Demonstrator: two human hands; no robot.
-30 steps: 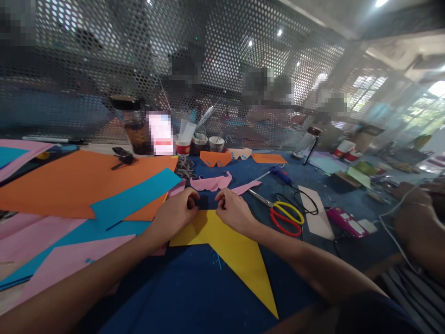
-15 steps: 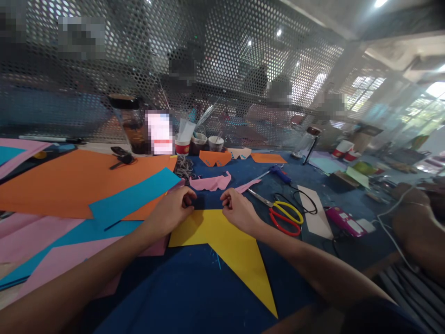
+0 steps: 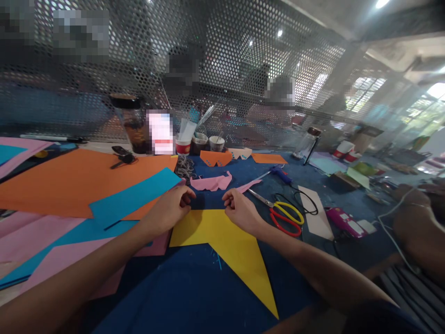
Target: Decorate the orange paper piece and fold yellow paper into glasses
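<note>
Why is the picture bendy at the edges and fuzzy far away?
Head view: the wide lens bends the edges; the mesh screen and beyond are fuzzy; a ceiling light glares; the left hand, right hand and yellow paper look clearest.

bare hands at the paper: two, left hand (image 3: 170, 211) and right hand (image 3: 241, 213) | yellow star-shaped paper cutout (image 3: 225, 241): one | red-and-yellow-handled scissors (image 3: 283, 214): one pair | small paper cups (image 3: 183, 146): three | large orange paper sheet (image 3: 69, 178): one | small orange paper cutouts (image 3: 213, 157) at the back: two | lidded dark glass jar (image 3: 130, 123): one
</note>
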